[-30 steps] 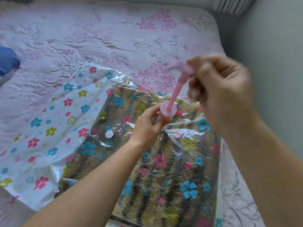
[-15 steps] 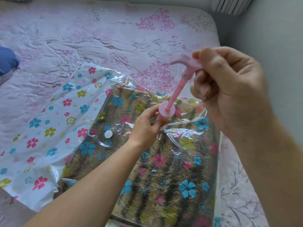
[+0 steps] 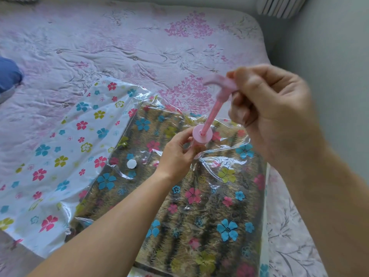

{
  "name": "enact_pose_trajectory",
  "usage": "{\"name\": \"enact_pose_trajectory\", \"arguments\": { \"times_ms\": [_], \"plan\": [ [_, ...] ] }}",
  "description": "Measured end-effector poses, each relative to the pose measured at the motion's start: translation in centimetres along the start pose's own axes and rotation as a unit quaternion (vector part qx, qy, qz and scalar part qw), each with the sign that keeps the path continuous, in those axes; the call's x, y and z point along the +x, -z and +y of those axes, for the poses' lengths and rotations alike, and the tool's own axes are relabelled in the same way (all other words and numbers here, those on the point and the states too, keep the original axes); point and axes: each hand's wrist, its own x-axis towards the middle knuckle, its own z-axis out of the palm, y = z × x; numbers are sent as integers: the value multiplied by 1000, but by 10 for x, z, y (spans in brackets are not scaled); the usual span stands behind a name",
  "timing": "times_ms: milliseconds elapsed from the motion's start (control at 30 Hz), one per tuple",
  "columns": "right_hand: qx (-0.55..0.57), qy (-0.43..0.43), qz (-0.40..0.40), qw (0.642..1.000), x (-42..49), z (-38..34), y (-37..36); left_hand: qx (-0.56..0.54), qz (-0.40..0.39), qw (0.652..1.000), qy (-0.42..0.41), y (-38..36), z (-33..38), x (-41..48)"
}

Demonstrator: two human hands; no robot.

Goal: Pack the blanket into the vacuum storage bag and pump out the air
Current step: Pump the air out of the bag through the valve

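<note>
A clear vacuum bag (image 3: 65, 148) printed with coloured flowers lies on the bed, with a brown furry blanket (image 3: 179, 220) inside its right part. A pink hand pump (image 3: 202, 134) stands on the bag over the blanket. My left hand (image 3: 177, 152) grips the pump's barrel just under its round top. My right hand (image 3: 273, 112) is closed on the pump's T-handle (image 3: 217, 82), with the rod drawn out and slanted up to the right. A small white cap (image 3: 131, 163) lies on the bag left of my left hand.
The bed (image 3: 119, 47) has a pink floral quilted cover. A blue cushion (image 3: 9, 74) lies at the left edge. A grey wall (image 3: 329, 56) runs along the bed's right side, with a white ribbed radiator (image 3: 279, 6) at the top right.
My right hand has moved the pump handle up and down; it now sits slightly lower than half a second ago and is blurred. My left hand has stayed on the barrel.
</note>
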Motion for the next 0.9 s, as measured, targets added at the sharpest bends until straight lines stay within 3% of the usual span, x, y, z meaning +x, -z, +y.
{"name": "enact_pose_trajectory", "arguments": {
  "times_ms": [67, 133, 267, 333, 433, 533, 633, 833, 900],
  "plan": [
    [39, 19, 4, 999, 2, -3, 1, 5, -1, 1000, 0, 0, 1, 1],
    [7, -4, 17, 1000, -3, 15, 1, -4, 1, 1000, 0, -1, 2, 1],
    [-135, -161, 62, 976, -20, 68, 3, -7, 8, 1000, -5, -1, 0, 0],
    [-160, -193, 58, 966, -21, 74, 4, 18, 5, 1000, -3, 0, -4, 0],
    [-145, -127, 33, 981, -13, 50, 3, -7, 4, 1000, 1, -1, -2, 0],
    [-42, -20, 1, 999, 1, 9, 0, -5, 3, 1000, -3, 0, -1, 1],
    [17, 12, 2, 1000, 9, -1, 0, 5, 4, 1000, -2, 0, 1, 1],
    [-152, -193, 61, 967, -14, 71, -1, 0, 12, 1000, 3, 2, 0, 1],
    [-170, -207, 53, 962, -15, 72, 1, 11, 9, 1000, 0, 2, -2, 0]
  ]
}}
